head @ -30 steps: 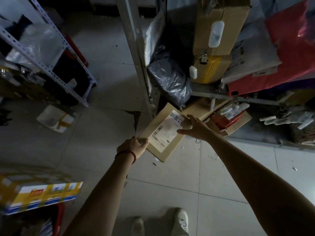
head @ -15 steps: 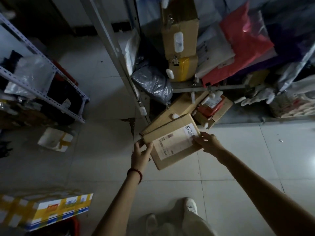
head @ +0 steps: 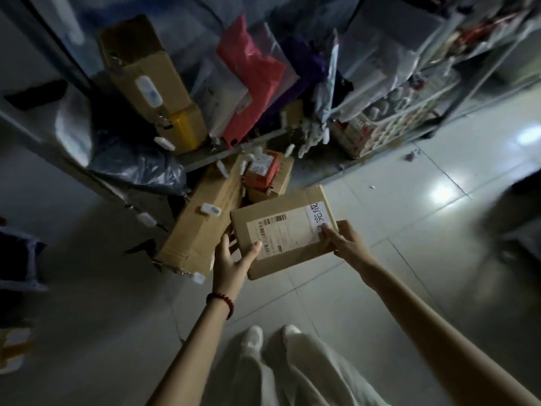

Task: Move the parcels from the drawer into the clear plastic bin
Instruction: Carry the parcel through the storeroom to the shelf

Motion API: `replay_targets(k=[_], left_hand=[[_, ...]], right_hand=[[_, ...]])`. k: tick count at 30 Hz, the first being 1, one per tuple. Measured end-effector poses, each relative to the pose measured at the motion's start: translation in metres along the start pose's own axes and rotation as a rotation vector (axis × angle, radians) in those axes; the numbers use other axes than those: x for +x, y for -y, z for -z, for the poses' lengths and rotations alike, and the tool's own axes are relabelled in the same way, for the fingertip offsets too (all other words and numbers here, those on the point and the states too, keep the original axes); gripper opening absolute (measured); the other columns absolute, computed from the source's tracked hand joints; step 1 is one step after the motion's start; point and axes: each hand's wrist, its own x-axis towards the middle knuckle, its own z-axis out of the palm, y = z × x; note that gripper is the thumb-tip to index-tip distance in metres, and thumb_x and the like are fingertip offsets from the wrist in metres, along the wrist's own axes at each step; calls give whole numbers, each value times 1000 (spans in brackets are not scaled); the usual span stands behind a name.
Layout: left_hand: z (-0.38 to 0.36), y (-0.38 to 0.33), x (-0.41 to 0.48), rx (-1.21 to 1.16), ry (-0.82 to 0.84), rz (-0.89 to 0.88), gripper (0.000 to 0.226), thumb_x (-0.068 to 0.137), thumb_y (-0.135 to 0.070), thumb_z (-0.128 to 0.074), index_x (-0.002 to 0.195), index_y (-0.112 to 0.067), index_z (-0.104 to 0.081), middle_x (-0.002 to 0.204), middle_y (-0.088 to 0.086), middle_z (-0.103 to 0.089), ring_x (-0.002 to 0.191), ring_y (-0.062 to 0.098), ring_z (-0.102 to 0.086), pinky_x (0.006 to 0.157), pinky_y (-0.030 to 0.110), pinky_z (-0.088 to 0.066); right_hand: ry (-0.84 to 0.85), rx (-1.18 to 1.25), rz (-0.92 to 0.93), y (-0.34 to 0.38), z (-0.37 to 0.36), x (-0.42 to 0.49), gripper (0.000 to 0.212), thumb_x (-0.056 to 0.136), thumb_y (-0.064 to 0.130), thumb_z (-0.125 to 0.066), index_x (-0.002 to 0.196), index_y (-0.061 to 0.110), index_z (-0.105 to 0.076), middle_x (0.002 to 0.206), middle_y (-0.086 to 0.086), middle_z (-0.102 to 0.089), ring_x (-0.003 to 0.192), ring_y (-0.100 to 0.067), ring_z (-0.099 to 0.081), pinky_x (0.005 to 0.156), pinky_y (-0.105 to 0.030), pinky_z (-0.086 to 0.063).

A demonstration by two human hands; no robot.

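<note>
A flat brown cardboard parcel (head: 288,227) with a white shipping label is held in the air above the tiled floor. My left hand (head: 234,259) grips its near left corner, thumb on top. My right hand (head: 342,240) grips its right edge, thumb on the label. Behind it a long brown box (head: 199,227) leans out of the bottom of the metal rack. A small box with a red packet (head: 263,171) on it sits further back. No clear plastic bin shows in the view.
The rack holds a tall brown box (head: 143,63), a yellow-taped box (head: 184,128), a dark plastic bag (head: 137,168), red mailers (head: 251,74) and grey mailers. A basket of bottles (head: 389,124) stands at the right. My feet (head: 272,336) are on the tiles below.
The parcel has come out from the rack and moved right and toward me, turning level. Both hands stayed on it; the view swung to the right.
</note>
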Motion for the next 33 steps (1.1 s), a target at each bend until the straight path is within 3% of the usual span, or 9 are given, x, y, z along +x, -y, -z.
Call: replay_targets(k=[6, 10, 15, 17, 20, 24, 26, 29, 33], left_hand=[[-31, -30, 40, 21, 268, -59, 92, 75, -43, -75, 148, -31, -21, 144, 3, -40, 124, 16, -49, 92, 32, -50], [-47, -61, 57, 91, 550, -115, 98, 68, -50, -76, 146, -35, -20, 144, 3, -44, 129, 18, -47, 103, 42, -44], [-75, -102, 51, 193, 781, -309, 84, 61, -49, -76, 124, -57, -21, 122, -19, -48, 105, -10, -51, 74, 4, -46], [-94, -114, 47, 252, 864, -355, 79, 61, -49, -75, 115, -64, -20, 121, -18, -49, 105, -9, -52, 72, 5, -47], [-133, -124, 42, 305, 943, -440, 87, 62, -53, -73, 133, -52, -21, 137, -9, -43, 119, 4, -49, 83, 9, -44], [-197, -136, 38, 468, 986, -618, 101, 64, -61, -66, 148, -41, -13, 138, -10, -23, 122, 1, -33, 79, -7, -30], [-230, -145, 38, 481, 1023, -650, 102, 65, -61, -67, 149, -41, -13, 139, -6, -27, 124, 4, -35, 90, -1, -33], [-272, -162, 38, 451, 1028, -672, 104, 67, -57, -74, 150, -37, -14, 145, -2, -33, 131, 13, -38, 107, 34, -40], [-309, -180, 45, 406, 998, -675, 102, 67, -60, -74, 147, -43, -13, 144, -3, -40, 130, 13, -43, 104, 41, -44]], right_hand=[[-233, 199, -81, -14, 18, -27, 19, 96, 42, -51, 94, 23, -49, 103, -6, -59, 91, -19, -55, 76, -32, -44], [-448, 341, -61, -11, 24, -62, 20, 94, 43, -52, 97, 24, -50, 108, -4, -61, 92, -15, -58, 70, -28, -46], [-717, 379, -50, -9, 27, -101, 28, 91, 44, -57, 109, 24, -53, 110, 8, -60, 91, -4, -59, 65, -26, -47], [-792, 367, -42, -13, 34, -114, 36, 88, 45, -59, 118, 26, -51, 108, 15, -58, 92, -1, -58, 65, -25, -49], [-874, 369, -56, -20, 56, -126, 52, 77, 53, -60, 122, 29, -50, 110, 16, -57, 94, -2, -60, 74, -27, -52], [-940, 381, -88, -40, 94, -130, 51, 81, 47, -63, 126, 29, -49, 125, 8, -57, 99, -7, -61, 84, -35, -54], [-943, 392, -89, -48, 120, -127, 50, 83, 45, -63, 128, 29, -48, 130, 5, -56, 103, -11, -61, 85, -36, -54], [-945, 390, -75, -43, 159, -120, 58, 79, 49, -61, 131, 29, -44, 131, 5, -53, 105, -13, -58, 89, -37, -53], [-930, 384, -28, -23, 205, -103, 68, 76, 50, -61, 137, 29, -38, 126, 10, -50, 108, -14, -57, 95, -39, -50]])
